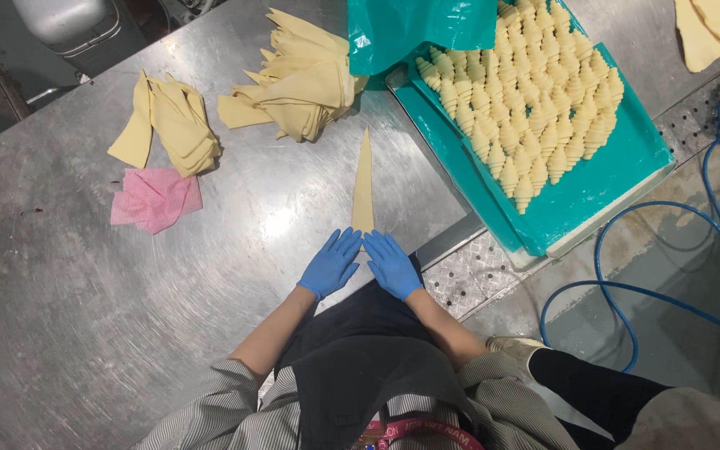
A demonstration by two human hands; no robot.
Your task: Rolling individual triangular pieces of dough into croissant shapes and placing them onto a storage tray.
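Observation:
A long thin triangle of pale dough (363,179) lies flat on the steel table (85,317), its point facing away from me. Both my hands wear blue gloves and rest flat on the table at the triangle's wide near end. My left hand (331,262) is at the left corner and my right hand (392,263) is at the right corner, fingers spread and touching the dough's base. Neither hand grips anything.
Piles of cut dough triangles sit at the back: one pile (302,79) in the middle, a smaller pile (168,121) to the left. A pink cloth (153,198) lies by them. A teal-lined tray (593,196) of several rolled croissants (527,100) stands right. A blue hose (652,292) runs across the floor.

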